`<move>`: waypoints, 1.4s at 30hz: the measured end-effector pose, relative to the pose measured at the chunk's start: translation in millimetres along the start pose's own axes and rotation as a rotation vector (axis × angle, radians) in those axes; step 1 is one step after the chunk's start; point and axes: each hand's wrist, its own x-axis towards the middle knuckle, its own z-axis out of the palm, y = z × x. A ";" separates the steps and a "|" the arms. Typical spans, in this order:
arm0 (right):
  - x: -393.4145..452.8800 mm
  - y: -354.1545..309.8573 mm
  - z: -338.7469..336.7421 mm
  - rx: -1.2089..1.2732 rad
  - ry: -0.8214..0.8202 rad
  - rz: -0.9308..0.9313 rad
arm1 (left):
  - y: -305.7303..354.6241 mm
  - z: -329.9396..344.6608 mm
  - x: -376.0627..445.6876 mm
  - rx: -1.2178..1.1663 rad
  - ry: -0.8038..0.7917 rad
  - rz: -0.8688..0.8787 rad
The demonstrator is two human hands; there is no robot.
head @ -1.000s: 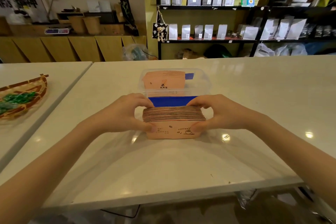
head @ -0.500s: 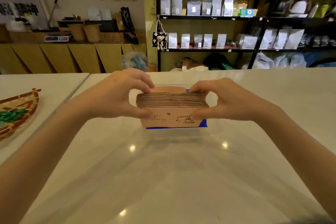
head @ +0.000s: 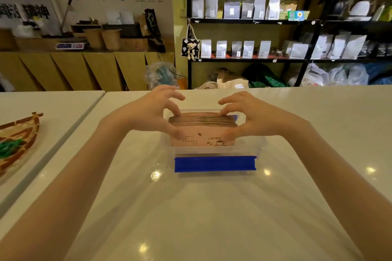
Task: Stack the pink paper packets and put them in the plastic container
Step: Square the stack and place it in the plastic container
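**Pink packets going into the tub**

Pink paper, a thick upright stack of packets (head: 202, 131), sits between both hands, its lower edge already inside the clear plastic container (head: 214, 151) on the white counter (head: 201, 218). The left hand (head: 148, 116) pinches one end, thumb on the printed front face, fingertips curled over the top edges; the right hand (head: 252, 119) mirrors it at the other end. That squeeze from both sides looks meant to keep the loose sheets square so none fans out. Upper fingers are lifted and spread, clear of the rim. A blue strip (head: 215, 163) shows through the container's near wall. Off to the left, a woven basket (head: 19, 140) lies well apart. I'd judge the stack nearly seated, release not yet made.
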 end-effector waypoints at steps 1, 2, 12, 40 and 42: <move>2.8 1.7 2.2 0.001 -0.038 0.009 | -0.3 1.7 1.4 0.005 -0.043 -0.015; 5.2 3.6 4.3 -0.002 -0.071 0.014 | 0.0 3.3 2.8 0.009 -0.083 -0.027; 15.0 6.7 19.5 -0.060 -0.187 -0.023 | -5.8 13.7 11.4 0.067 -0.294 -0.117; 14.2 2.0 19.6 -0.067 -0.045 0.010 | -1.5 13.1 11.0 0.152 -0.120 -0.095; 13.6 2.7 17.8 -0.096 -0.033 0.018 | -0.6 13.1 10.3 0.153 -0.124 -0.098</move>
